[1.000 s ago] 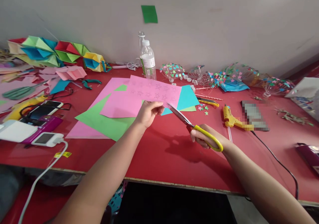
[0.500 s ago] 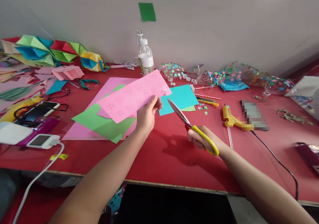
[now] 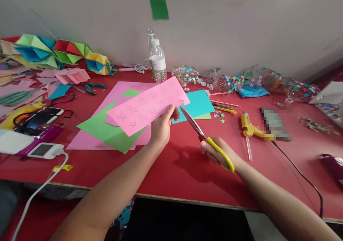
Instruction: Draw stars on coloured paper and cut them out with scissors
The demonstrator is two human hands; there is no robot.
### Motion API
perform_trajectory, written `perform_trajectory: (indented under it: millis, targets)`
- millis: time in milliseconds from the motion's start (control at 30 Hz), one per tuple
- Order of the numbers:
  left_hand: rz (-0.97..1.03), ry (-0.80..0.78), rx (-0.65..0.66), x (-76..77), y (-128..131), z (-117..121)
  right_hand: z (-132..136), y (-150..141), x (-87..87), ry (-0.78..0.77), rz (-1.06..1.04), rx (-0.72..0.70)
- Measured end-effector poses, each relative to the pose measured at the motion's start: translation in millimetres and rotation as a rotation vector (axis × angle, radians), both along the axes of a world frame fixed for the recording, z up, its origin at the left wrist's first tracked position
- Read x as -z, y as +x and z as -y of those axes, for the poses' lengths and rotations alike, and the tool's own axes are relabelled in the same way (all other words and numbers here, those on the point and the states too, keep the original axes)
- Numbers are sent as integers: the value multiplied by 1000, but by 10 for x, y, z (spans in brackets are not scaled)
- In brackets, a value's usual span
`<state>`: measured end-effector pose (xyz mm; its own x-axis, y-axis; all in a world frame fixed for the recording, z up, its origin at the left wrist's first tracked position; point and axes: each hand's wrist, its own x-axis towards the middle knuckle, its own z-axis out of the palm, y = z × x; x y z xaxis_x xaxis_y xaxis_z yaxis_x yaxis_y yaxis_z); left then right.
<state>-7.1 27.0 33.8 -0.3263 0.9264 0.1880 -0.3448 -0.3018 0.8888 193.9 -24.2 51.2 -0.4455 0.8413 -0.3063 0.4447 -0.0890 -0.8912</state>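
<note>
A pink paper strip (image 3: 150,105) with stars drawn on it is pinched at its lower right edge by my left hand (image 3: 161,126). My right hand (image 3: 218,151) grips yellow-handled scissors (image 3: 194,123), whose blades point up and left. The blade tips come close to the strip's right end; whether they touch it I cannot tell. Beneath the strip lie a green sheet (image 3: 115,137) and larger pink sheets (image 3: 88,135). A blue sheet (image 3: 198,103) rests behind the scissors, with a few small cut stars (image 3: 219,116) beside it.
A yellow glue gun (image 3: 250,128) with a cord lies at the right, near a blurred dark flat object (image 3: 276,123). A yellow cutter (image 3: 226,108) and a plastic bottle (image 3: 158,60) stand further back. Chargers (image 3: 43,149) and folded paper shapes (image 3: 66,51) fill the left.
The pink strip has shifted slightly right and down with my left hand and faces me more, so its stars show more clearly. The scissors have barely moved.
</note>
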Motion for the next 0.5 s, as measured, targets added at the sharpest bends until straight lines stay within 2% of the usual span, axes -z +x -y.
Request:
perform_trajectory:
  millis: [267,500]
  targets:
    - [-30,4,54,56,74,87,15,-24,6,-18,4,37]
    - [-54,10,37,99,83,86,27,-42,-9,-7,-6,41]
